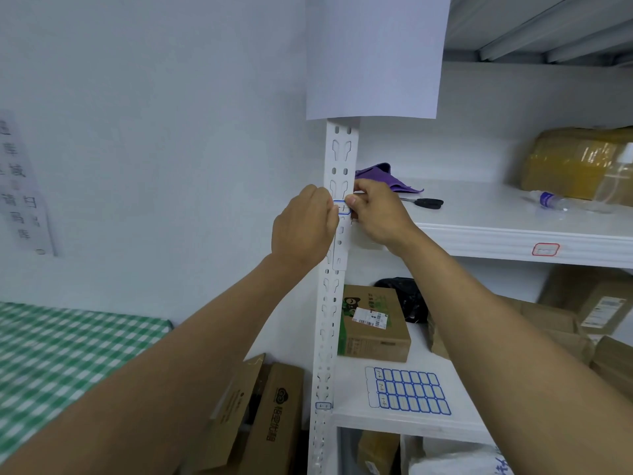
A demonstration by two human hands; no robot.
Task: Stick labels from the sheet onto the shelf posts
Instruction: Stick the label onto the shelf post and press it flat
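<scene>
My left hand (303,224) and right hand (375,209) pinch the blue-edged label (342,207) against the white shelf post (337,156); I should square it, then press from centre outward.

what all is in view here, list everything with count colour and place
shelf post: 1, white, centre
label: 1, blue-edged, on the post between both hands
lower label: 1, blue-edged, low on the post
label sheet: 1, white with blue labels, flat on the middle shelf
red-edged label: 1, on the upper shelf's front edge
paper sheet: 1, white, hanging over the post top
cloth: 1, purple, upper shelf
scissors: 1, black, upper shelf
bottle: 1, clear, lying on the upper shelf
taped parcel: 1, yellow-brown, upper shelf right
green-printed box: 1, brown, middle shelf
checked cloth: 1, green and white, left
left hand: on the label
right hand: pinching the label
</scene>
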